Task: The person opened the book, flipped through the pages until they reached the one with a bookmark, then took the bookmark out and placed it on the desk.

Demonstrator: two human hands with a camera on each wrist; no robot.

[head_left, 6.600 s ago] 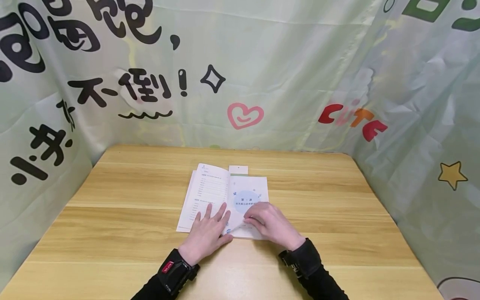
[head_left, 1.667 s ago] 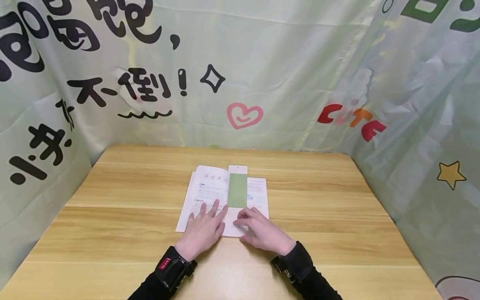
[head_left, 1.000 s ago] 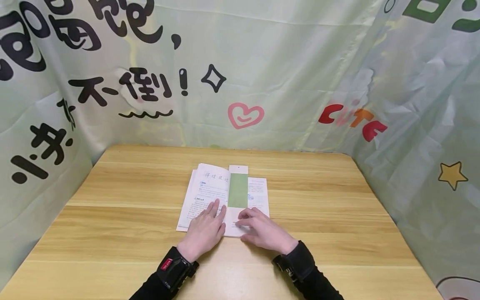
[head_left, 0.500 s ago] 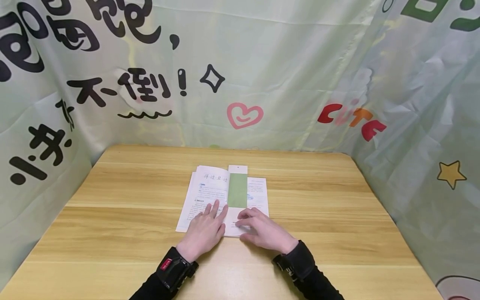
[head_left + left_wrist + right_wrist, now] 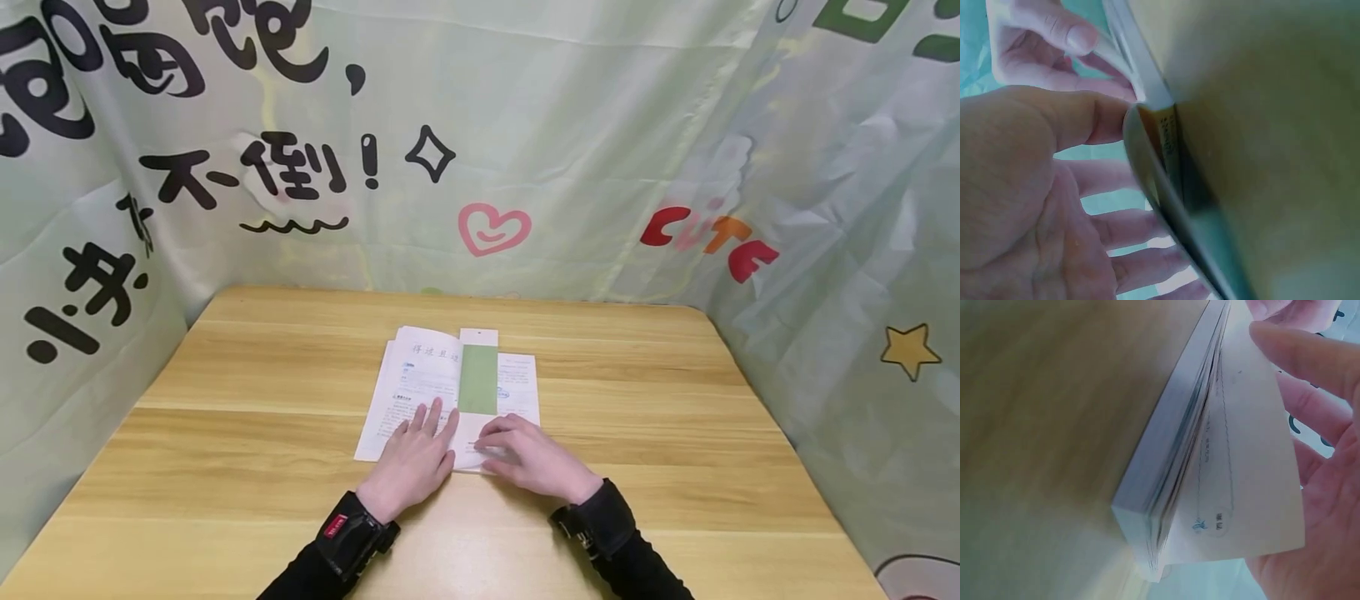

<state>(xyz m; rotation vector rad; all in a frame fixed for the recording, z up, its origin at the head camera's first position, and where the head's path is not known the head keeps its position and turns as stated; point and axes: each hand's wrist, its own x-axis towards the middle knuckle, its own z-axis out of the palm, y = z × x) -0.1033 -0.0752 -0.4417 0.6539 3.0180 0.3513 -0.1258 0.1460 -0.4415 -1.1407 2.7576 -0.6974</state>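
Open white paperback book (image 5: 447, 398) with printed Chinese text lies flat near the middle of the pale wooden table (image 5: 675, 433), its spine running away from the person, and a long green-and-white paper bookmark (image 5: 477, 379) rests along the gutter with its white top end sticking out past the far edge of the pages. The left hand (image 5: 415, 454) lies on the lower part of the left page with fingers straight and slightly spread, pressing that side down; the left wrist view shows its palm (image 5: 1029, 206) against the book's edge with the fingers extended. The right hand (image 5: 528, 454) rests on the lower right page, and the right wrist view shows its fingers (image 5: 1310, 350) bent over a single sheet (image 5: 1241, 469) that is lifted a little off the block of pages (image 5: 1172, 450) beneath, so it appears to be pinching or peeling up one leaf by its near corner. Judging from this, the step in hand is page handling around the marked spot, with the marker exposed on the open spread. A next move would likely call for a light grip on only one sheet, the left palm keeping the book from sliding, and care not to drag the bookmark out of the gutter. Behind the table hangs a pale green printed cloth backdrop (image 5: 570, 125).
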